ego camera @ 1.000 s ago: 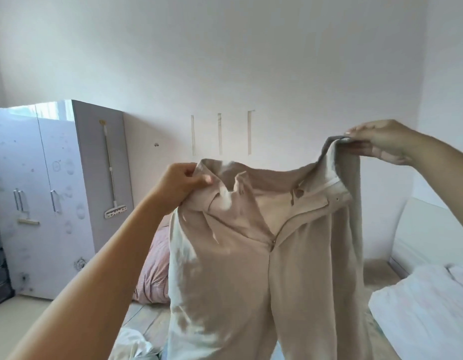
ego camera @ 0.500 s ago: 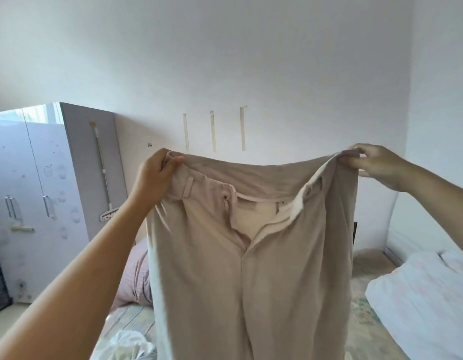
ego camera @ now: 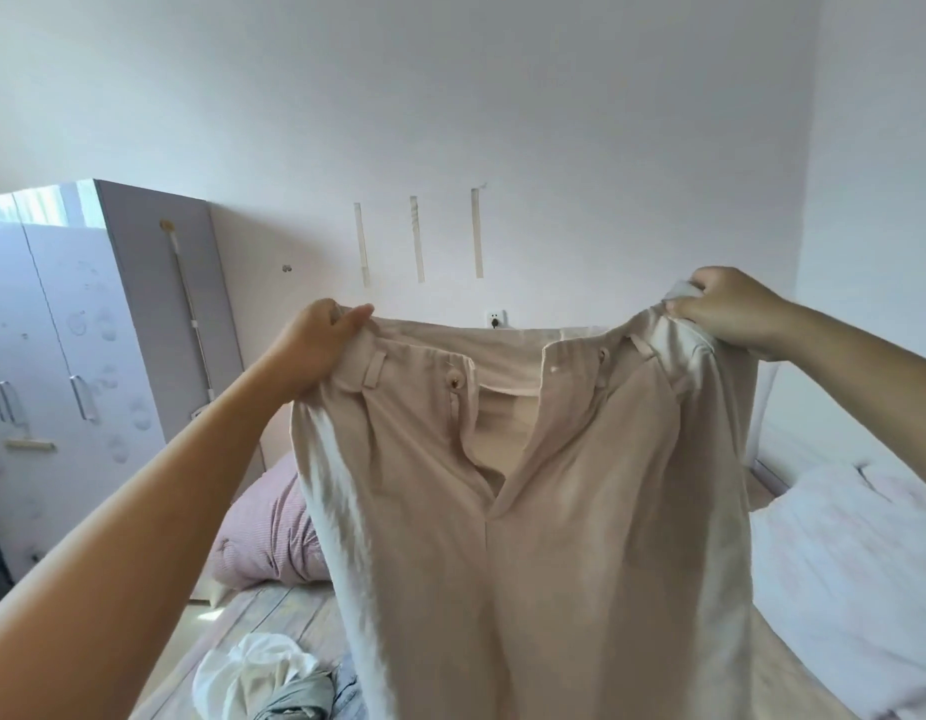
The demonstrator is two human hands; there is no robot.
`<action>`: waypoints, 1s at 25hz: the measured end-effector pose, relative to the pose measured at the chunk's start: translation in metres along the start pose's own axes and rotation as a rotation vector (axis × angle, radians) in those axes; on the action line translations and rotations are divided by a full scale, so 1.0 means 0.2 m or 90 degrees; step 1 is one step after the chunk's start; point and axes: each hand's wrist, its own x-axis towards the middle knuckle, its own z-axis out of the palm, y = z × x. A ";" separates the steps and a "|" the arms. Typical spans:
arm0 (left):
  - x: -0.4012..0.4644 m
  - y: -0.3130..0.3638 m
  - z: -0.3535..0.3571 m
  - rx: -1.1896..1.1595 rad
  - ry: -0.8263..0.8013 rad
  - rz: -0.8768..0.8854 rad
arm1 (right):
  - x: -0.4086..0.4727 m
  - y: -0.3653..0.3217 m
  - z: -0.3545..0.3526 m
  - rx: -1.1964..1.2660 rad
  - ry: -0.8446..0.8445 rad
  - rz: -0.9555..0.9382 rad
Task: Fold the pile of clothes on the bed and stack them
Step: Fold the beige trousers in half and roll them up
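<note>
— Where were the trousers at that moment?

— I held the beige trousers (ego camera: 533, 511) up in the air in front of me, above the bed (ego camera: 274, 621), spread wide by the waistband with the front facing me. The fly hung open and the legs dropped down out of sight at the bottom edge.

— And your hands?

— My left hand (ego camera: 315, 345) gripped the left end of the waistband, thumb lying along the top edge and the fingers (ego camera: 328, 324) curled round the cloth behind it. My right hand (ego camera: 731, 309) gripped the right end, its fingers clamped on a bunched fold of the band, with a bit of white lining poking out above the knuckles.

— What lay under them?

— A small heap of clothes (ego camera: 268, 683), white and grey pieces crumpled together, sat on the bed below my left arm. A pink striped pillow (ego camera: 268, 537) lay further back, partly hidden behind the trousers. To the right was a white quilt (ego camera: 855, 579).

— Anything else in the room?

— A grey wardrobe (ego camera: 87, 356) stood at the left, with a long-handled tool (ego camera: 191, 314) hanging on its side panel. Three strips of tape (ego camera: 417, 239) were stuck on the wall, and a wall socket (ego camera: 496, 319) showed just above the waistband.
</note>
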 end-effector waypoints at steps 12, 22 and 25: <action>-0.19 -0.61 0.53 -0.092 -0.406 -0.082 | -0.07 0.44 0.55 -0.121 -0.174 0.258; -1.05 -1.45 1.72 -0.125 -0.616 -0.434 | -0.60 1.70 1.51 -0.092 -0.350 0.472; -1.20 -1.65 1.98 -0.097 -0.632 -0.503 | -0.68 1.97 1.74 -0.102 -0.375 0.512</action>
